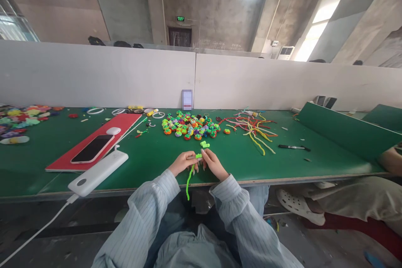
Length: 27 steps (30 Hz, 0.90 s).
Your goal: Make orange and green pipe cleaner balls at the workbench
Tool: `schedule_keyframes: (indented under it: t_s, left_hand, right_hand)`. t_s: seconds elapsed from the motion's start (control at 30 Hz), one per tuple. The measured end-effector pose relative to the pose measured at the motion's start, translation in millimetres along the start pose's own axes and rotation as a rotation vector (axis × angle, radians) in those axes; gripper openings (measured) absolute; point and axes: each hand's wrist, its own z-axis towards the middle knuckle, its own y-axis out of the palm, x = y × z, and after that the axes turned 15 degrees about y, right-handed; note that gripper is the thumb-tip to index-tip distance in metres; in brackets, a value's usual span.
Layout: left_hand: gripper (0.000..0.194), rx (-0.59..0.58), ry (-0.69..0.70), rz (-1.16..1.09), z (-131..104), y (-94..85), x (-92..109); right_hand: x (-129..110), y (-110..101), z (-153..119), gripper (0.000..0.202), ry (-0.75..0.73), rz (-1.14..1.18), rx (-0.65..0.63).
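My left hand point(186, 162) and right hand point(214, 163) pinch one bright green fuzzy stem point(189, 182); two short green fuzzy coils point(204, 144) lie just beyond.

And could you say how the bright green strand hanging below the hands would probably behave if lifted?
The green strand probably bends easily, as it hangs in a loose curve below the left hand and right hand. It looks thin, so likely light for its length. Its slightly fuzzy look suggests it would not slip much.
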Motion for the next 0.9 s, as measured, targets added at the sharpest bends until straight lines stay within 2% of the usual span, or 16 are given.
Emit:
schedule_keyframes:
  t_s: [0.27,0.53,0.77,0.9]
  left_hand:
    - [0.036,0.013,-0.003,0.032,-0.1,2.9,4.3]
    - [0.036,0.034,0.001,0.05,-0.5,3.1,0.7]
    - [0.038,-0.043,0.016,0.123,0.2,-0.7,-2.4]
    - [0.041,-0.027,0.007,0.134,0.4,-0.5,-1.4]
  right_hand:
    - [2.9,-0.4,-0.7,0.043,-0.026,-0.02,0.012]
    - [5.6,-1.2,1.1,0.047,0.01,-0.034,-0.007]
    - [6.7,0.4,0.8,0.056,0.061,-0.04,-0.002]
    - [5.3,0.8,0.6,0.056,0.05,-0.032,-0.002]
